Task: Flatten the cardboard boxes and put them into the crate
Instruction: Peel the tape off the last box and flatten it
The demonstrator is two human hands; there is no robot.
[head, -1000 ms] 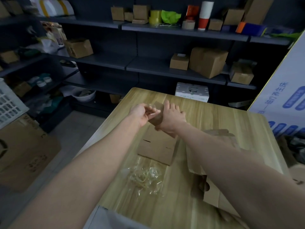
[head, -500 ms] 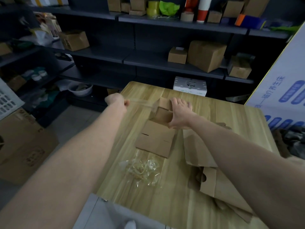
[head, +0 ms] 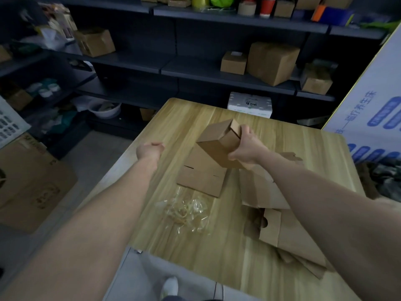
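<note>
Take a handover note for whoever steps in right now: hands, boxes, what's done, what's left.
Left hand: fisted at the table's left edge, nothing seen in it.
Right hand: grips a small box, unflattened, raised over the table.
Done: flat boxes lie on the table, beside tape scraps.
Left: flatten the held box, then move all into the white crate at far left.

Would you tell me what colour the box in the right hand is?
The small cardboard box is plain brown; head view shows it.
</note>
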